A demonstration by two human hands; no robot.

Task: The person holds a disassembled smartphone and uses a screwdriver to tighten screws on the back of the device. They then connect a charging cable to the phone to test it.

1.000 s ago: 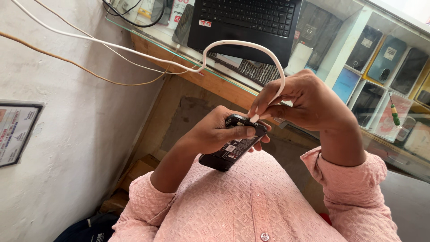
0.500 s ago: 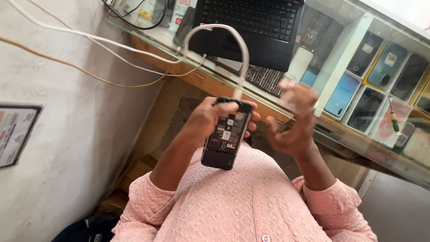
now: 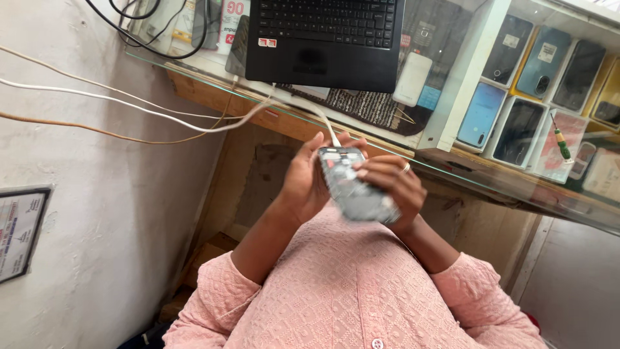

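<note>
Fingers of the right hand curl over the phone, pressed together on its open back, while the left hand cups it from the other side. The phone is in front of the chest, blurred, with a white cable plugged at its top end. To do this well, I think both hands should grip the edges only and keep the plug straight. Behind is a glass counter with a black laptop, and more phones under the glass.
</note>
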